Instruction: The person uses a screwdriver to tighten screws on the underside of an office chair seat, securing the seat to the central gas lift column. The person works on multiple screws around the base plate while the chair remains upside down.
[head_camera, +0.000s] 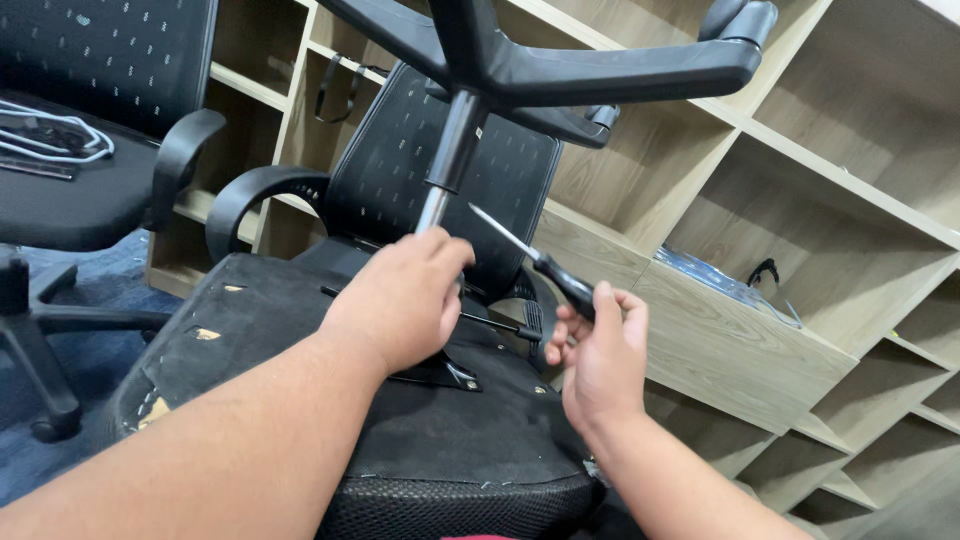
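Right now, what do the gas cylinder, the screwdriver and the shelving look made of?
Gas cylinder: metal by the look, black sleeve above, shiny bare steel-like piston near the left hand.
Screwdriver in the right hand: bright metal shaft, black handle, probably plastic or rubber.
Shelving: pale wood-grain board, matte; likely laminate, can't confirm.

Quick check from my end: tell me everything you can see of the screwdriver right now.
The screwdriver has a slim, bright metal shaft and a black handle that looks like plastic or rubber. The right hand grips the handle, fingers curled round it, so part of the handle is hidden. It is tilted, tip pointing up and left toward the chair's gas cylinder, but the tip hangs in the air, touching nothing. It sits above the upturned chair seat, beside the left hand on the cylinder's base.
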